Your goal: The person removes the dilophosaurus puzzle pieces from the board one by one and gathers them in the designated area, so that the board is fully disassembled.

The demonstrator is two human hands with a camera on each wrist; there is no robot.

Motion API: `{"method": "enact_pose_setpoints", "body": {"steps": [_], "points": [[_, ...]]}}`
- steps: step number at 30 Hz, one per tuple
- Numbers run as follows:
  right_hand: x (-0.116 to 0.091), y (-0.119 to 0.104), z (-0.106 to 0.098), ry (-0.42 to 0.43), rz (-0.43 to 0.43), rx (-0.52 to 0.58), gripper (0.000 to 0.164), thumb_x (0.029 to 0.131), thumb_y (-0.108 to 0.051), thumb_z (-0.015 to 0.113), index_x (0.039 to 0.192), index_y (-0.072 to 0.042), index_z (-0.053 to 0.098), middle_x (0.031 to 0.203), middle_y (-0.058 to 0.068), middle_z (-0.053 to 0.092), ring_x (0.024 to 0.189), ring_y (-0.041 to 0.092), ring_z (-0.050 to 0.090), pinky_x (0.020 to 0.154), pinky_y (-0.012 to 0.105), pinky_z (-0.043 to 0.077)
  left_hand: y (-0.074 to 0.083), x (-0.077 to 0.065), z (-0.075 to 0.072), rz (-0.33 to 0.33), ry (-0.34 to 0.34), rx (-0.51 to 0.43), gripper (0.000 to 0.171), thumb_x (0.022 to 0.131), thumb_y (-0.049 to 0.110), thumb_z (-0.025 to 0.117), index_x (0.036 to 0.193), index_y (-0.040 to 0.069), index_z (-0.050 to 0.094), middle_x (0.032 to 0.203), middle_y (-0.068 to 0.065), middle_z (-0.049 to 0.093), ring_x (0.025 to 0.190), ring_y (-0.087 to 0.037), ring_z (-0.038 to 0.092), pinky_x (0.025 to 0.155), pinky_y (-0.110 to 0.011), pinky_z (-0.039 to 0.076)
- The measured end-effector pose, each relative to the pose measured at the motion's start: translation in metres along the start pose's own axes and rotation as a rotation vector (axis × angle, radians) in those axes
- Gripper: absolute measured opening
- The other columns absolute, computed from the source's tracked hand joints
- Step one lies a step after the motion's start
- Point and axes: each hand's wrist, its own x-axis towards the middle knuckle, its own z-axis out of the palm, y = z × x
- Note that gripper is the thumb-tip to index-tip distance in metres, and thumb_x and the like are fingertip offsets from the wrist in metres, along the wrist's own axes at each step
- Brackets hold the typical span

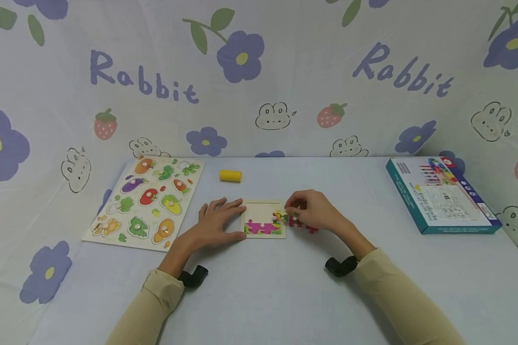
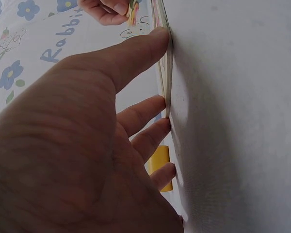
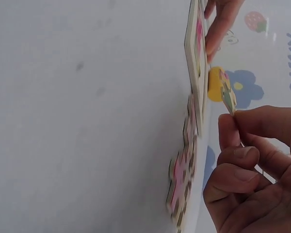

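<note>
A small wooden puzzle frame [image 1: 263, 202] lies flat at mid-table, with joined magenta and green jigsaw pieces [image 1: 263, 228] along its near side. My left hand [image 1: 217, 223] rests at its left edge, fingers spread, thumb touching the near left corner. In the left wrist view the thumb and fingertips [image 2: 160, 39] meet the frame's side. My right hand [image 1: 312, 208] pinches a jigsaw piece [image 3: 226, 90] between thumb and index finger, raised above the frame's right side. Loose pink-red jigsaw pieces [image 3: 182, 179] lie beside the frame, partly hidden under this hand in the head view.
A vegetable puzzle board [image 1: 148, 206] with small knobs lies at the left. Behind the frame is a yellow cylinder [image 1: 230, 176]. A teal-edged box [image 1: 442, 194] lies at the right. A cloth printed with flowers and rabbits [image 1: 280, 72] hangs behind the table.
</note>
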Motion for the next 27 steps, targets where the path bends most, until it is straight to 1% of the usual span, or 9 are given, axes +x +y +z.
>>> {"method": "enact_pose_setpoints", "body": {"steps": [7,11,15,18,21,27], "points": [[-0.010,0.017,-0.013,0.007,0.033,0.041,0.008,0.100,-0.018,0.072,0.104,-0.014,0.078,0.102,0.005,0.076,0.091,0.021,0.063,0.081,0.031,0.052,-0.001,0.000,0.001,-0.001,0.000,-0.004,0.075,0.096,0.048,0.072,0.161,0.022,0.047,0.177,0.001,0.030,0.166,-0.040,0.013,0.127,-0.076,0.001],[-0.018,0.028,-0.020,0.012,0.049,0.028,0.009,0.100,-0.018,0.072,0.105,-0.014,0.078,0.102,0.005,0.075,0.093,0.021,0.062,0.082,0.031,0.053,-0.003,0.001,0.002,-0.002,0.000,0.007,0.075,0.096,0.049,0.071,0.162,0.022,0.046,0.177,0.001,0.030,0.166,-0.040,0.013,0.127,-0.077,0.002],[-0.027,0.038,-0.028,0.012,0.076,0.011,0.010,0.100,-0.018,0.071,0.107,-0.013,0.078,0.103,0.006,0.074,0.094,0.021,0.062,0.084,0.031,0.053,-0.003,0.000,0.002,-0.007,-0.003,-0.006,0.076,0.096,0.049,0.072,0.162,0.022,0.045,0.177,0.001,0.029,0.166,-0.040,0.012,0.127,-0.076,0.001],[-0.034,0.043,-0.034,0.009,0.082,0.012,0.011,0.100,-0.017,0.071,0.107,-0.012,0.077,0.103,0.006,0.074,0.093,0.021,0.062,0.082,0.031,0.054,-0.002,0.000,0.001,-0.010,-0.005,-0.013,0.077,0.096,0.049,0.072,0.162,0.022,0.045,0.178,0.002,0.028,0.167,-0.040,0.010,0.128,-0.076,-0.001],[-0.041,0.049,-0.041,0.009,0.080,0.009,0.010,0.100,-0.017,0.072,0.106,-0.011,0.077,0.102,0.007,0.074,0.092,0.020,0.063,0.081,0.030,0.055,-0.002,0.000,0.001,-0.005,-0.003,-0.005,0.076,0.096,0.049,0.071,0.162,0.022,0.045,0.178,0.002,0.028,0.166,-0.040,0.011,0.127,-0.076,0.000],[-0.054,0.064,-0.051,0.011,0.087,-0.025,0.010,0.100,-0.017,0.072,0.105,-0.011,0.077,0.103,0.006,0.075,0.092,0.020,0.062,0.082,0.027,0.054,-0.003,0.001,0.002,-0.004,-0.006,-0.005,0.076,0.096,0.050,0.071,0.162,0.023,0.045,0.177,0.002,0.029,0.166,-0.040,0.012,0.128,-0.076,0.000]]}}
